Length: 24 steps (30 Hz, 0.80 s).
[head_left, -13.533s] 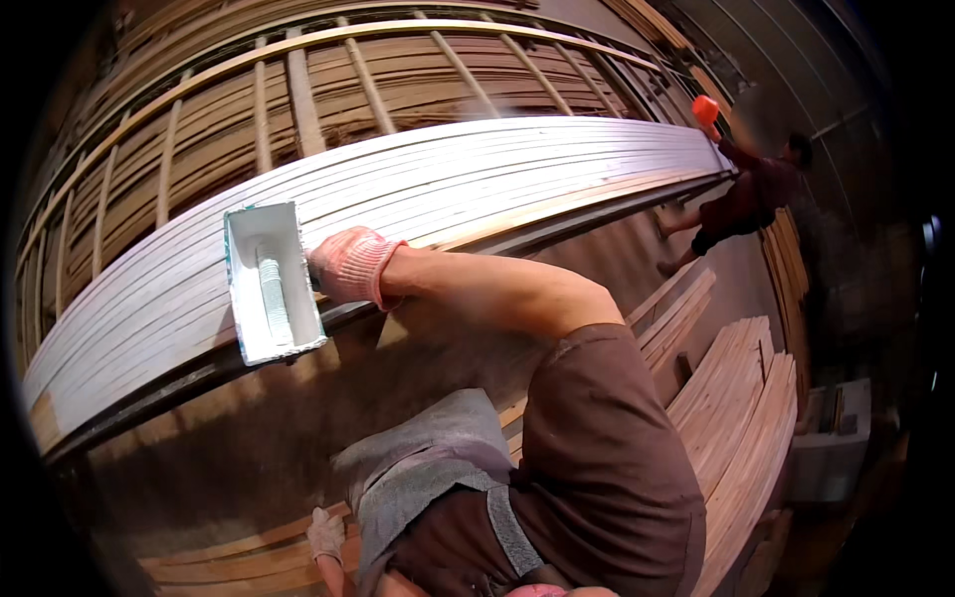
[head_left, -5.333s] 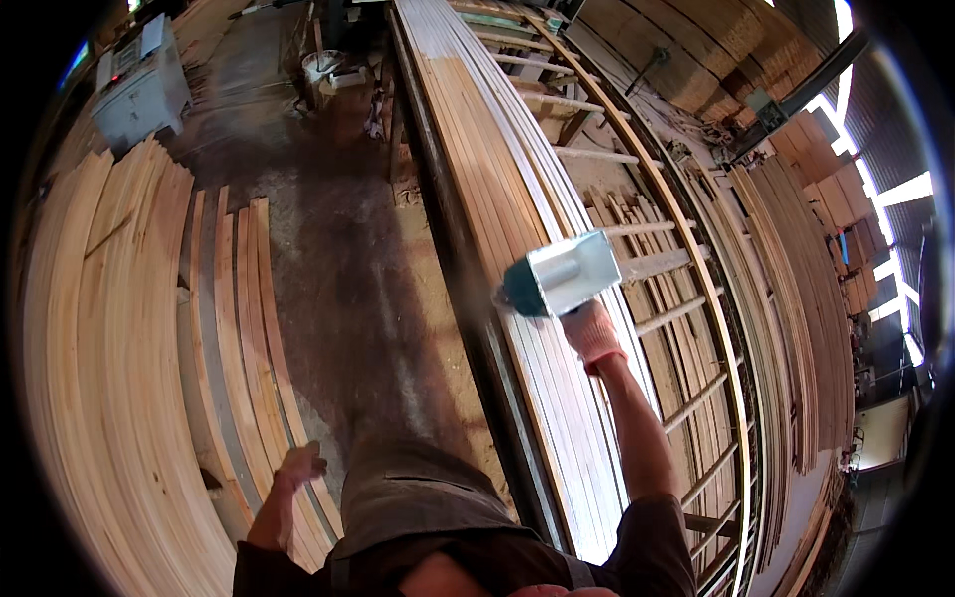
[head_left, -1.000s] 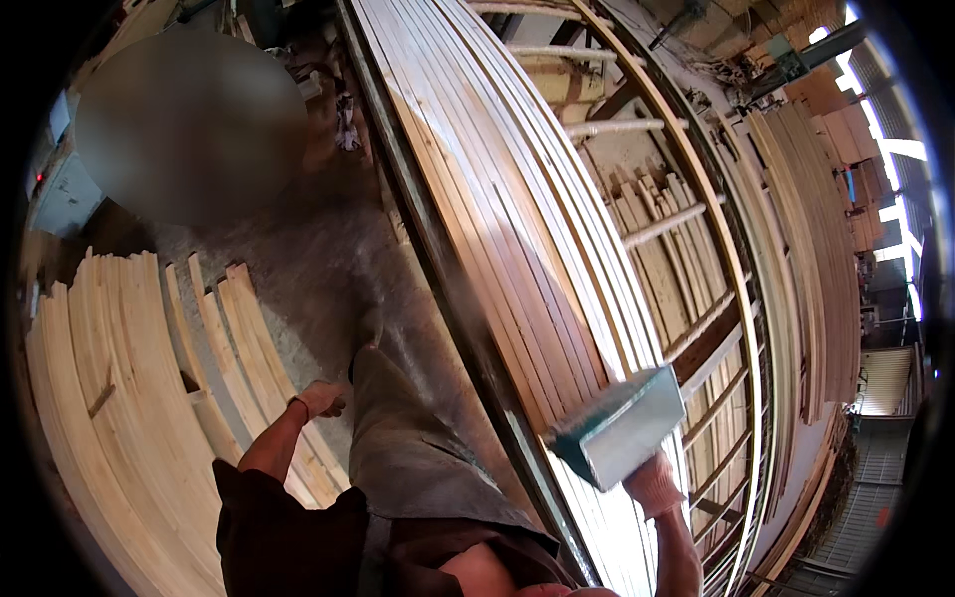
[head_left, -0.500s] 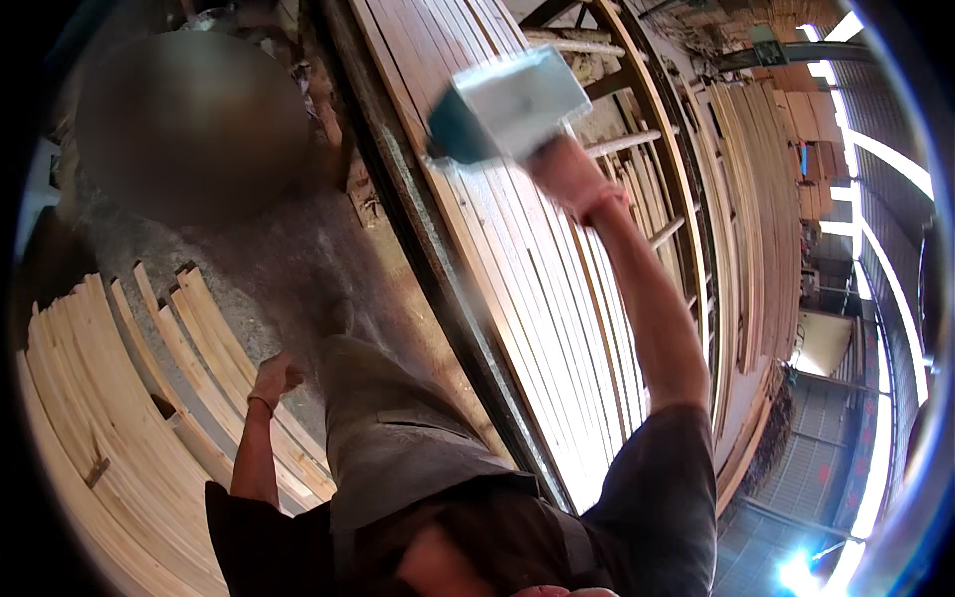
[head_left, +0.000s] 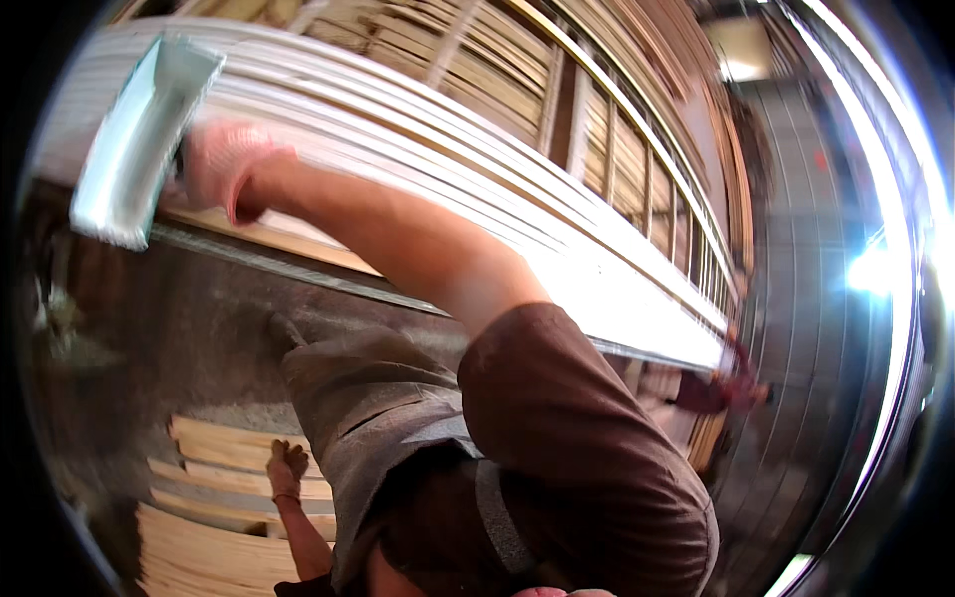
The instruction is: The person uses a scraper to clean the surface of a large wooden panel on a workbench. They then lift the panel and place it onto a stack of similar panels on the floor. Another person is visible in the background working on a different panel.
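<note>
My right hand, in a pinkish-white knit glove, reaches across to the far left. It is closed on a trough-shaped scoop, pale blue-green with straight walls, tilted so its hollow side shows. The grip itself is mostly hidden behind the fingers. Behind the scoop and glove stretches a row of long pale wood strips, laid side by side, glaring white toward the right. Down by my leg hangs my left hand, loosely bent with gaps between its fingers and nothing visible in it. Wood boards lie below and around it.
A metal edge runs along the near side of the strips. Beyond them stand ladder-like wooden frames and stacked lumber. Another person in dark red is at the right end. Grey floor shows between the strips and boards.
The whole view has swung round. My right hand has carried the scoop from upper centre to far left, and its hollow side now shows. Another person has come into view at right.
</note>
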Each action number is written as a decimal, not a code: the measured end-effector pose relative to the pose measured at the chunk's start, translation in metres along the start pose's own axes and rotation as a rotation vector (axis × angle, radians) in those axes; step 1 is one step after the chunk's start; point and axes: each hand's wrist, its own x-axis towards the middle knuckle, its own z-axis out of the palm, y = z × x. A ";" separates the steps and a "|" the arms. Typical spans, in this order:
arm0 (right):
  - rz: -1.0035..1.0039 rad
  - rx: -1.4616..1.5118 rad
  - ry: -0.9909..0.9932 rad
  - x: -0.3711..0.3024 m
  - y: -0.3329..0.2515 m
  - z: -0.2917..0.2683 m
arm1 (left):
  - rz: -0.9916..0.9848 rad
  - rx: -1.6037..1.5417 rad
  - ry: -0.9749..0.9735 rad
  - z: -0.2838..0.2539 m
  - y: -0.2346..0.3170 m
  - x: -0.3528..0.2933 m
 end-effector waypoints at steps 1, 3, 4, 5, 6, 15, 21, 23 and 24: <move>-0.052 -0.143 -0.073 -0.034 0.043 0.008 | 0.004 0.176 0.130 0.016 -0.010 -0.004; 0.130 -0.130 0.029 -0.154 0.104 0.000 | -0.027 0.373 -0.040 0.012 -0.010 0.013; 0.149 -0.179 0.171 -0.212 0.144 0.011 | -0.034 0.404 -0.037 0.021 -0.010 0.019; 0.056 -0.708 -0.632 -0.251 0.172 -0.012 | -0.034 0.417 -0.020 0.038 -0.006 0.017; 0.127 -0.561 -0.501 -0.311 0.199 -0.021 | 0.005 0.409 -0.071 0.041 -0.004 0.027; 0.666 -0.889 -0.342 -0.861 0.412 -0.008 | 0.140 0.756 -0.023 0.230 -0.012 -0.032; 0.824 -0.957 -0.528 -0.992 0.455 -0.065 | 0.070 0.719 0.051 0.191 -0.043 -0.030; 0.999 -0.682 -0.096 -0.975 0.473 -0.063 | -0.010 0.687 0.056 0.167 -0.048 -0.039; 1.093 -0.593 0.009 -0.969 0.480 -0.068 | -0.039 0.643 -0.014 0.167 -0.047 -0.046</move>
